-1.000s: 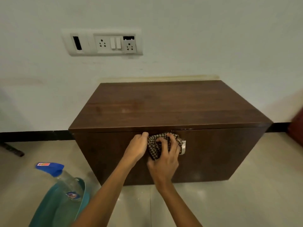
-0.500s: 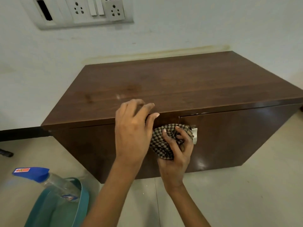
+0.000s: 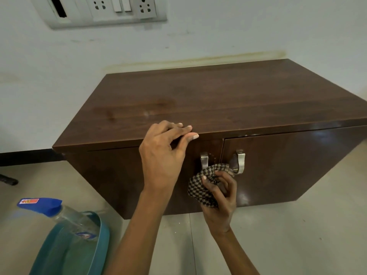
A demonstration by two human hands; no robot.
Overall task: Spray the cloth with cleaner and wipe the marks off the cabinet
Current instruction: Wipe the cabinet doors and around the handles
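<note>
A low dark-brown wooden cabinet [image 3: 228, 100] stands against the white wall, with two doors and two metal handles [image 3: 239, 160] on its front. My right hand [image 3: 220, 197] is bunched around a brown checked cloth [image 3: 200, 187], held against the left door just below its handle. My left hand [image 3: 164, 155] rests on the cabinet's front top edge with fingers loosely spread, holding nothing. A faint pale smudge [image 3: 147, 113] shows on the top. A clear spray bottle [image 3: 65, 214] with a blue head leans in a teal tub at lower left.
The teal tub [image 3: 99, 241] sits on the tiled floor left of my arms. A white switch and socket panel [image 3: 107, 8] is on the wall above. A dark object [image 3: 8, 180] lies on the floor at far left.
The camera has moved closer and lower. My right hand has slid the cloth down below the handles, uncovering both. My left hand has lifted to the top edge of the cabinet.
</note>
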